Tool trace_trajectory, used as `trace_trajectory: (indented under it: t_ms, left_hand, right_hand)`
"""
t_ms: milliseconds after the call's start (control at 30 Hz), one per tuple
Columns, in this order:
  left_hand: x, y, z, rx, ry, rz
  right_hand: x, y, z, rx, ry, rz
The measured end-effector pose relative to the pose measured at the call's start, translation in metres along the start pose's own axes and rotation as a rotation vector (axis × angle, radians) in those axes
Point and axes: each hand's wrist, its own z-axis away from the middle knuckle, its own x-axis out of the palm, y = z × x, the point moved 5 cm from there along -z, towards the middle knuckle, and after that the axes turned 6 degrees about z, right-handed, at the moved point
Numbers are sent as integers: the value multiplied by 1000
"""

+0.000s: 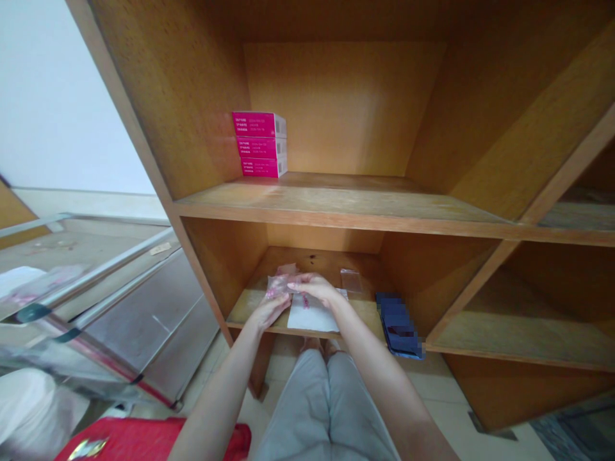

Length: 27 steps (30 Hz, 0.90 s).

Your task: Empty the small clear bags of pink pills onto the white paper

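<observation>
Both hands are at a small clear plastic bag point(277, 285) with pinkish bits in it, over the left part of the lower shelf. My left hand point(271, 312) has its fingers closed on the bag's lower edge. From the right, my right hand point(313, 287) pinches the same bag near its side. Beneath the right hand lies a white sheet of paper point(312, 318), partly covered by the wrist. Small pink-red pieces point(305, 301) show on the paper, too small to name. A flat, clear empty bag point(351, 280) rests behind it to the right.
A dark blue flat object point(398, 326), blurred out, juts over the lower shelf's front edge. Pink boxes point(260, 146) are stacked on the upper shelf point(346, 198). At left stands a metal-framed cart point(120, 282); a red bag point(129, 438) sits below it.
</observation>
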Motion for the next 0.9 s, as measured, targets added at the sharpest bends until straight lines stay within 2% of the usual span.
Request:
trace_trajectory:
  t_ms: [200, 367, 533, 633, 733, 800, 900]
  left_hand:
    - [6, 1, -4, 75, -41, 91]
    - [6, -1, -5, 87, -57, 81]
    - [-6, -2, -5, 79, -40, 63]
    - [-18, -5, -5, 10, 25, 50]
    - [-30, -11, -5, -97, 99, 34]
    - [-34, -13, -5, -121, 122, 14]
    - [-35, -12, -5, -107, 99, -21]
  right_hand:
    - [0, 8, -3, -37, -33, -11]
    - [-6, 12, -3, -6, 52, -3]
    - [-21, 12, 2, -20, 156, -16]
    - [-33, 20, 1, -18, 321, -104]
    - [-41, 33, 0, -65, 611, -234]
    - [-39, 46, -3, -98, 762, -313]
    - [-27, 63, -8, -155, 847, -410]
